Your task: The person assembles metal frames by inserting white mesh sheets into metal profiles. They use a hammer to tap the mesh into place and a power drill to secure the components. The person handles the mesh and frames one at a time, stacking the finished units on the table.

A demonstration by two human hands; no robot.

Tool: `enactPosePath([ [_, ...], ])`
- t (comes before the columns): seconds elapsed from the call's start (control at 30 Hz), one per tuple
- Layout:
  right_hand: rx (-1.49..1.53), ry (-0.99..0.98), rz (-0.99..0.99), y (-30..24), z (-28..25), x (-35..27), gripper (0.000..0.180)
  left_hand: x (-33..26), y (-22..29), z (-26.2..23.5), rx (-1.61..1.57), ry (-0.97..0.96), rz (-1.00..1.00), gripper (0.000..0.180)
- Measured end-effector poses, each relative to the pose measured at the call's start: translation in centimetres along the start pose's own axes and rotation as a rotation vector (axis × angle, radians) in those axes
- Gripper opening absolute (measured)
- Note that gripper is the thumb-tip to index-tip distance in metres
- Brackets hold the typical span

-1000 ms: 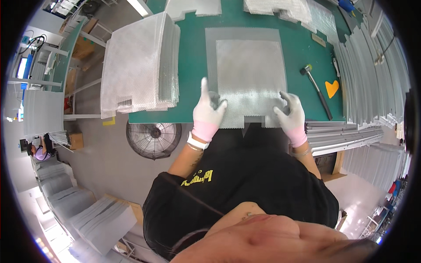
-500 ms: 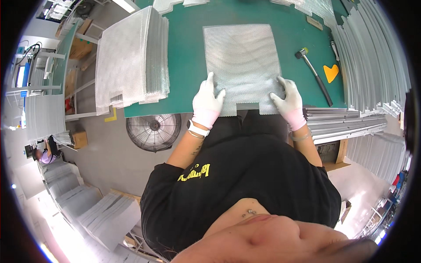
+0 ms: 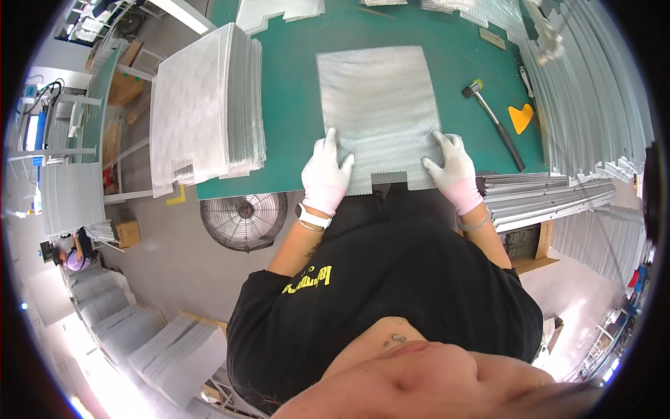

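A silvery mesh sheet [image 3: 380, 105] with a notch in its near edge lies on the green tabletop [image 3: 293, 91], its near end reaching past the table's front edge. At its near left side, my left hand [image 3: 326, 171], in a white glove with a pink cuff, holds the sheet with the thumb on top. My right hand [image 3: 453, 170], gloved the same way, grips the opposite side likewise. The fingertips under the sheet are partly hidden. Right of the sheet lies a hammer [image 3: 497, 126] with a black handle.
A tall stack of mesh sheets [image 3: 192, 105] stands left. Beyond the hammer are a yellow heart-shaped piece [image 3: 520, 118] and rows of upright sheets [image 3: 593, 98]. A blurred pale shape [image 3: 548, 38] shows at the upper right. A floor fan [image 3: 244, 222] stands below the table.
The whole view has shifted slightly. My hands keep their hold on the sheet's sides. A blurred pale shape has come in at the upper right.
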State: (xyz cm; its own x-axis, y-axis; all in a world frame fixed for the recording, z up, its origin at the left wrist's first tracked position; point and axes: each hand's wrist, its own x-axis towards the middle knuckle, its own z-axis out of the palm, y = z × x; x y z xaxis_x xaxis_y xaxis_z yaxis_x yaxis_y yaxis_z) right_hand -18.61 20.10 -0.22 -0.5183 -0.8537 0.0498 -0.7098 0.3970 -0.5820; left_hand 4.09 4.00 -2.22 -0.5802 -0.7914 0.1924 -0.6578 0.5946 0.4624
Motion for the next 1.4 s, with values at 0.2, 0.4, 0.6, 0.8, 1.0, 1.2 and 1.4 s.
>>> enactPosePath([
  [0.2, -0.052, -0.063, 0.030, -0.7, -0.6, 0.1, 0.060, 0.7, -0.4, -0.2, 0.093, -0.047, 0.013, 0.067],
  [0.4, -0.193, -0.210, 0.046, -2.5, -3.7, 2.3, 0.054, 2.8, 0.6, -2.9, 0.115, -0.260, -0.134, 0.057],
  [0.6, -0.260, 0.365, -0.584, -4.0, -4.7, 17.5, 0.049, 6.6, 0.5, -5.0, 0.309, -0.281, 0.190, 0.048],
  [0.8, -0.327, 0.085, -0.287, -5.3, -3.6, 34.6, 0.031, 7.0, 0.7, -6.6, 0.084, -0.066, 0.218, 0.036],
  [1.0, -0.938, 0.334, -0.549, -5.3, -10.9, 38.1, 0.027, 12.0, 0.7, -5.4, -0.805, -0.127, 0.019, 0.029],
  [1.2, -0.650, 0.537, -0.985, -10.5, -7.6, 20.5, 0.048, 19.5, 4.8, -2.2, -1.995, -0.221, 0.148, 0.040],
  [1.4, -0.414, 0.187, -0.700, -7.5, -8.5, 12.7, 0.079, 19.7, 4.5, -1.6, -1.529, 0.141, -0.004, 0.035],
])
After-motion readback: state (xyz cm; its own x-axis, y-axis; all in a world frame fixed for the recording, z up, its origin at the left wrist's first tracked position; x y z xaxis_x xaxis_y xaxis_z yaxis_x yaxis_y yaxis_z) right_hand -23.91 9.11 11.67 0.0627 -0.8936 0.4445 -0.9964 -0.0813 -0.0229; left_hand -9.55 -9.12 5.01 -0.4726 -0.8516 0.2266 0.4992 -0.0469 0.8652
